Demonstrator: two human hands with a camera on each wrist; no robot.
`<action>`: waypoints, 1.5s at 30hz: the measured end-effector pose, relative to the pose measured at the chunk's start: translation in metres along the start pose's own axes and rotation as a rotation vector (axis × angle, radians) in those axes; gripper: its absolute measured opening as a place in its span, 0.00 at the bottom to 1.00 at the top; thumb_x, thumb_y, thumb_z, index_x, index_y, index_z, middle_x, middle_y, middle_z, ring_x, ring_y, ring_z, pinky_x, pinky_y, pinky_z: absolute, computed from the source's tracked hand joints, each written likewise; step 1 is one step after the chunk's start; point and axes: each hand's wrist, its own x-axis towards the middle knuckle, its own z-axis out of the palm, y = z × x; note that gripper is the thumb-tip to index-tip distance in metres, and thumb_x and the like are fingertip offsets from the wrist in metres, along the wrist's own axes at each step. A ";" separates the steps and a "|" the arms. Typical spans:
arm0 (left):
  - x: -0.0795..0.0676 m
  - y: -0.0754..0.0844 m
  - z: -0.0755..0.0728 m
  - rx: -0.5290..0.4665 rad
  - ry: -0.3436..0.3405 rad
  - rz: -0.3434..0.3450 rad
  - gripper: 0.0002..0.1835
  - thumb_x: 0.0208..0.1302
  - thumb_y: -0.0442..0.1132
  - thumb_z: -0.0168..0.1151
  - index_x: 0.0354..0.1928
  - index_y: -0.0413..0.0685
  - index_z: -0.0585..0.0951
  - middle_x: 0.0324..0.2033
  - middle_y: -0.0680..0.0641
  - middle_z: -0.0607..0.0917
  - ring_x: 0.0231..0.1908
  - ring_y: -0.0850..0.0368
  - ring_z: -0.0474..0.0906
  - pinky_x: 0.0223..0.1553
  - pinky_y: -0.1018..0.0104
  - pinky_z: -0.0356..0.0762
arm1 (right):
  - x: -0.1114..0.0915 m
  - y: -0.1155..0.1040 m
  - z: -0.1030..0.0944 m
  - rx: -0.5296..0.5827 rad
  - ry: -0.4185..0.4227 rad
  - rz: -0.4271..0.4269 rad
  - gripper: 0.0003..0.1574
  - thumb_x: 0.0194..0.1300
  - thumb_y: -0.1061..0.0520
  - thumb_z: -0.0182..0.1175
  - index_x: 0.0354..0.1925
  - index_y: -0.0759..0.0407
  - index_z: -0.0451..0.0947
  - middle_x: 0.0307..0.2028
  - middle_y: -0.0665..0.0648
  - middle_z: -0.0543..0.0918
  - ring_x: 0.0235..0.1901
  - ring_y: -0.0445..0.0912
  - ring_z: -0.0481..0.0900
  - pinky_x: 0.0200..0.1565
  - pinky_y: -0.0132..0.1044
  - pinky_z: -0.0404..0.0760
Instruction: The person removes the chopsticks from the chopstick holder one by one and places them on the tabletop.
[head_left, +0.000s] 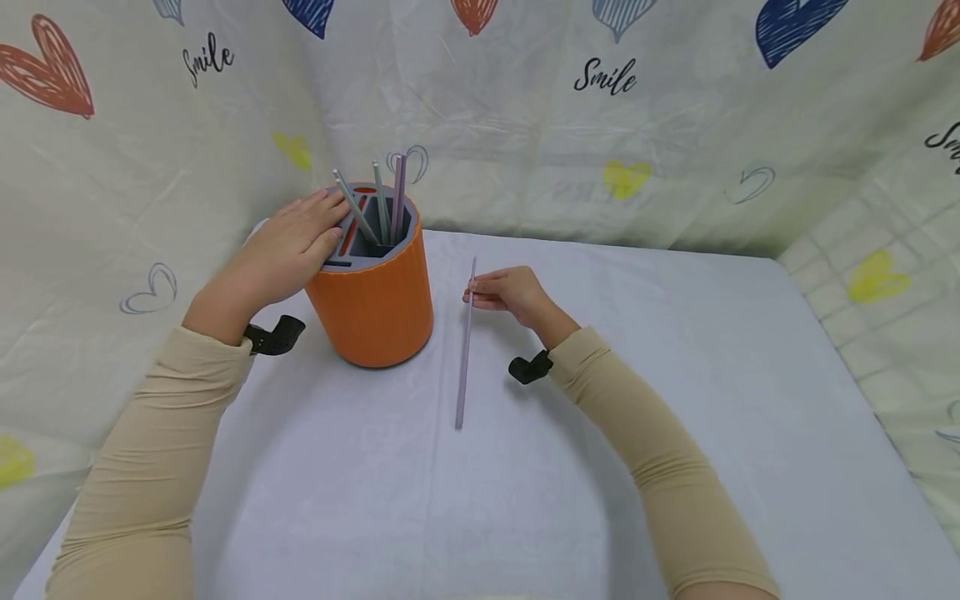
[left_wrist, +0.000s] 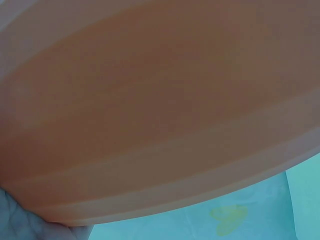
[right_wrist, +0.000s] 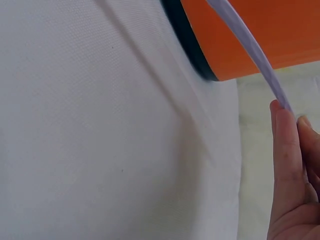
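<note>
An orange round holder (head_left: 371, 312) with a grey slotted top (head_left: 358, 260) stands upright at the left. Several thin sticks rise from its openings, among them a grey-green stick (head_left: 381, 200) and a purple stick (head_left: 398, 196). Across the left side of the top rests my left hand (head_left: 288, 246), its fingers fairly straight; in the left wrist view the orange wall (left_wrist: 150, 115) fills most of the picture. Right of the holder, my right hand (head_left: 513, 293) pinches a thin pale-purple straw-like stick (head_left: 463, 367) near its far end. The right wrist view shows fingertips (right_wrist: 287, 125) around that stick (right_wrist: 250, 45).
White cloth covers the table (head_left: 337, 500). A heart-printed curtain (head_left: 525, 167) hangs behind it and along both sides. Black straps, such as the one at the right wrist (head_left: 531, 367), sit at the sleeve cuffs.
</note>
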 end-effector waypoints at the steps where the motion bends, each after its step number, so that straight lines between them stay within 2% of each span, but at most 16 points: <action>1: 0.000 0.000 0.000 0.000 0.000 0.000 0.30 0.79 0.46 0.34 0.76 0.39 0.58 0.77 0.38 0.56 0.79 0.41 0.43 0.79 0.44 0.40 | 0.001 0.002 0.001 -0.004 0.002 0.004 0.18 0.65 0.68 0.63 0.52 0.77 0.79 0.25 0.54 0.89 0.27 0.41 0.89 0.34 0.29 0.88; 12: 0.000 -0.001 0.001 -0.001 0.005 0.006 0.29 0.79 0.45 0.35 0.76 0.38 0.58 0.77 0.37 0.56 0.79 0.41 0.44 0.79 0.45 0.41 | 0.013 0.019 0.004 0.009 0.006 0.061 0.22 0.64 0.70 0.62 0.55 0.79 0.76 0.23 0.55 0.88 0.26 0.41 0.88 0.32 0.28 0.87; 27: 0.001 -0.001 0.001 -0.002 0.001 0.000 0.29 0.79 0.45 0.34 0.75 0.36 0.58 0.77 0.36 0.56 0.79 0.40 0.43 0.79 0.45 0.40 | 0.024 0.031 0.001 0.015 0.052 0.126 0.21 0.65 0.67 0.63 0.56 0.75 0.78 0.23 0.53 0.88 0.25 0.39 0.87 0.32 0.27 0.87; 35: 0.002 0.001 0.000 -0.004 0.003 0.005 0.29 0.79 0.44 0.34 0.75 0.36 0.59 0.76 0.36 0.56 0.79 0.40 0.44 0.79 0.45 0.40 | 0.024 0.032 0.003 -0.096 0.075 0.099 0.22 0.64 0.65 0.66 0.55 0.74 0.79 0.22 0.49 0.86 0.23 0.37 0.84 0.31 0.27 0.86; 45: 0.001 -0.002 0.001 -0.010 0.010 0.010 0.29 0.79 0.44 0.34 0.75 0.36 0.59 0.76 0.36 0.57 0.79 0.40 0.44 0.79 0.45 0.41 | 0.024 0.031 0.007 -0.206 0.090 0.095 0.20 0.63 0.63 0.68 0.52 0.71 0.83 0.21 0.50 0.86 0.21 0.38 0.84 0.27 0.26 0.85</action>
